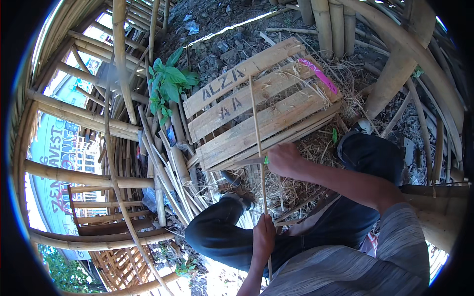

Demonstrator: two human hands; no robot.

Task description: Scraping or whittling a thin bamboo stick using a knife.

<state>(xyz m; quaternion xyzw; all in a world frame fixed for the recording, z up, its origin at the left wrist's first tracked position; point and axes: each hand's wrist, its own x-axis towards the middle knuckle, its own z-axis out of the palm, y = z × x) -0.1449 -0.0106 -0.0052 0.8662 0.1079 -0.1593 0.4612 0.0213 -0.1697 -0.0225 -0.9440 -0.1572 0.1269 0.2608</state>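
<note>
A long, thin bamboo stick (pixel 256 116) runs from between my legs up to the top of a wooden slatted crate (pixel 291 109). Low on the stick, my left hand (pixel 264 233) has its fingers wrapped round it. Higher up, my right hand (pixel 285 159) is closed round a knife (pixel 250 161) with a bit of green showing at its handle. The blade points left and crosses the stick just at the crate's near edge. Whether the edge bites into the stick, I cannot tell. The stick's upper end lies over the crate's slats.
Straw and shavings (pixel 301 190) cover the ground between my knees. A leafy green plant (pixel 170 79) grows left of the crate, beside a heap of bamboo pieces (pixel 168 163). Bamboo railings (pixel 89 175) stand on the left, thick poles (pixel 395 74) at the right. A pink strip (pixel 318 76) lies on the crate.
</note>
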